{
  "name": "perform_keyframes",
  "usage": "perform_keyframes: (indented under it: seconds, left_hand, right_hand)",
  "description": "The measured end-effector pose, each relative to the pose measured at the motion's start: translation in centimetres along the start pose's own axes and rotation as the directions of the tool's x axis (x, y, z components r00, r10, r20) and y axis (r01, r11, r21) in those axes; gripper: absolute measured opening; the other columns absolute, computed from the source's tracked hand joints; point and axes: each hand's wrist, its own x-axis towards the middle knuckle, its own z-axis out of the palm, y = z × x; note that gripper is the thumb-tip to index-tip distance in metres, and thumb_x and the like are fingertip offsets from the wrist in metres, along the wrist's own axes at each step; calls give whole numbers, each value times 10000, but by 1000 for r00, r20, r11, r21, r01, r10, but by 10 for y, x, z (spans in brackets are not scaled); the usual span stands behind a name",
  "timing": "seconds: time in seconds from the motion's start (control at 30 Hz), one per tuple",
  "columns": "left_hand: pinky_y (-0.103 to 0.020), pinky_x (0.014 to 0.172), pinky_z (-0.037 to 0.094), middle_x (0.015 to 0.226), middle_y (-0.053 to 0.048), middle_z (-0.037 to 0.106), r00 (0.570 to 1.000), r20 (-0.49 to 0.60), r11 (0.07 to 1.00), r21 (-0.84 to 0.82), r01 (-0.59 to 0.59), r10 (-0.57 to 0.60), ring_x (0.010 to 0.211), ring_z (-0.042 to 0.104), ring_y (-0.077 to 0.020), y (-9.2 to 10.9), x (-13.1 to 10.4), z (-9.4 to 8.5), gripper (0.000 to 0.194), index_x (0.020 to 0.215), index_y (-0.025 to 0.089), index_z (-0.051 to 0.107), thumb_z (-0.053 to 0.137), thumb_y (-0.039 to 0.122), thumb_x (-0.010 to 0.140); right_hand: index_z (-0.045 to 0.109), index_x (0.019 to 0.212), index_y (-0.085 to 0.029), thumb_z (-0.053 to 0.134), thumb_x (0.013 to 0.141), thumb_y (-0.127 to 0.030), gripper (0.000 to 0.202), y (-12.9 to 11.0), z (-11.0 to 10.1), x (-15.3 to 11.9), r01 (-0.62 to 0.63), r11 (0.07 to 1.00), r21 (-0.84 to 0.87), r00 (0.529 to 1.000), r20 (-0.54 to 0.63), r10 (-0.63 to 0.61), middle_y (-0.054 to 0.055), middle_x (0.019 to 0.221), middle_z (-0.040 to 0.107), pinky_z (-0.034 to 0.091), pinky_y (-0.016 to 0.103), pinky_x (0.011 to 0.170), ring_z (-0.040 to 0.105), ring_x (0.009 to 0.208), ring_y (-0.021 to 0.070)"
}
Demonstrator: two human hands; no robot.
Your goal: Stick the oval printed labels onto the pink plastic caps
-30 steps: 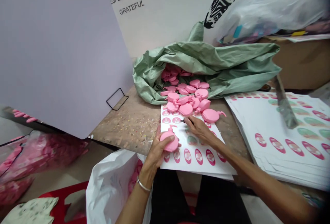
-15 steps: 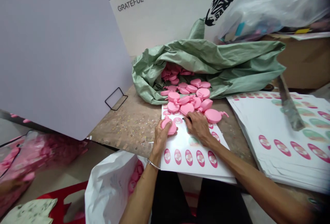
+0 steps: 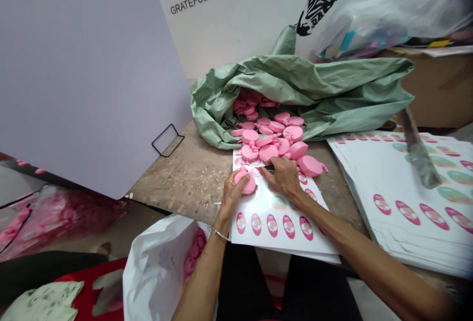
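Observation:
My left hand is closed on a round pink plastic case with a small stub at its top, held over the near part of a sticker sheet. Lying over the same sheet, my right hand grips a slim black tool, whose tip points left at the stickers. Its exact kind is partly hidden by the fingers. Several more pink cases are heaped just beyond both hands, spilling from a green sack. One pink case with a curled tail sits right of my right hand.
A stack of sticker sheets lies on the right, with a worn flat blade on top. A white bag holding pink pieces hangs below the table's left edge. At left stands a large pale panel beside a black wire frame.
More of the black tool shows beyond my right fingers, above the stickers. My left hand keeps its case nearly in place. At lower left, another person's hand has left view and dark clothing appears.

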Motion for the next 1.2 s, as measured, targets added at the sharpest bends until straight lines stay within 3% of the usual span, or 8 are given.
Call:
perform_keyframes:
  seconds: [0.1,0.3,0.43,0.6,0.7,0.83,1.0,1.2]
  left_hand:
    - [-329,692,614,954,-89,666,1000,-5,1000,7,-9,9,804,668,-195,-1,0,0,477,1068,139,658,810,344,665]
    - [-346,730,606,983,-92,666,1000,-7,999,25,-25,25,837,661,-203,-1,0,1,452,1053,148,668,802,347,670]
    - [-332,716,600,955,-88,673,999,-18,999,39,-28,29,819,663,-200,-2,1,1,454,1040,148,675,805,359,659]
    - [-316,691,594,927,-86,679,999,-28,998,38,-42,43,786,666,-193,2,-4,3,489,1048,142,668,796,419,665]
    - [-324,704,595,961,-105,688,998,-27,998,-21,-59,58,838,672,-215,10,-13,8,503,1055,142,666,709,530,737]
    - [-362,713,603,1021,-123,698,999,-2,987,-158,-32,32,903,682,-252,24,-28,16,589,1100,156,655,511,659,830]
    - [-378,708,603,912,-131,718,998,69,973,-227,28,-13,849,703,-247,41,-44,22,604,1038,102,660,352,610,928]
    - [-376,752,596,936,-111,722,999,45,966,-258,11,1,883,698,-234,45,-51,23,583,990,110,669,329,583,949]
  right_hand:
    - [605,862,-171,549,878,-381,218,2,-4,0,43,998,-47,998,-33,-44,79,854,678,242,343,740,508,864,236]
    - [605,849,-172,559,871,-413,246,-3,-6,-2,71,993,-90,997,46,-67,95,848,680,252,357,736,518,846,243]
    - [585,723,-186,622,786,-501,323,-4,-2,4,-117,976,185,992,72,106,60,727,652,327,339,700,539,736,212]
    - [586,710,-187,625,759,-553,372,-5,-18,10,-281,798,533,960,152,236,19,667,632,397,285,572,552,606,161]
    - [646,749,-180,635,768,-544,365,-17,-40,6,-226,736,638,974,134,183,30,702,668,433,288,580,582,626,165]
    - [737,870,-203,657,796,-447,268,-42,-64,-4,-87,759,645,996,72,53,51,861,741,489,329,717,648,781,197]
    - [751,878,-219,656,811,-409,222,-61,-77,-14,-41,773,633,999,53,9,48,875,748,497,337,718,654,789,199]
    - [749,886,-229,644,826,-416,223,-68,-82,-19,-26,779,626,999,46,-4,46,886,749,505,352,725,661,800,208]
